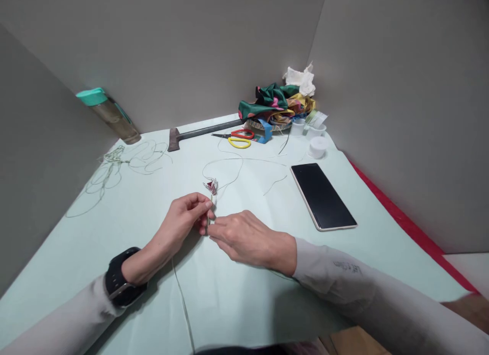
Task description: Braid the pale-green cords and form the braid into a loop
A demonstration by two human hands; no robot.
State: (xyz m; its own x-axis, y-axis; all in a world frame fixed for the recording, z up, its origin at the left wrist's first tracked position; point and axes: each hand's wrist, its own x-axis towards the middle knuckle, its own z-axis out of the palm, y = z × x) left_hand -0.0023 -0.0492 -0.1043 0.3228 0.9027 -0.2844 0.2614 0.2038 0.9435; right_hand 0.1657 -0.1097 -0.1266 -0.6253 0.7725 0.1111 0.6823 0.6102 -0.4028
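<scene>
Near the middle of the table, a thin stem topped by a small dark-red and white looped piece (211, 186) stands up from between my hands. My left hand (187, 215) pinches the stem between thumb and fingertips, just below the top. Lower down, my right hand (248, 238) is closed with its fingertips at the stem's bottom end, touching or almost touching my left fingers. Exactly what the right fingertips grip is hidden. A pale thread (182, 296) runs from under my left wrist to the table's front edge. Fine thread (241, 164) loops behind the piece.
Tangled green thread (110, 164) lies left, near a bottle with a teal lid (114, 118). Along the back are a hammer (206, 131), scissors (239, 138), patterned cloth (275, 103) and small white containers (317, 147). A phone (323, 197) lies to the right.
</scene>
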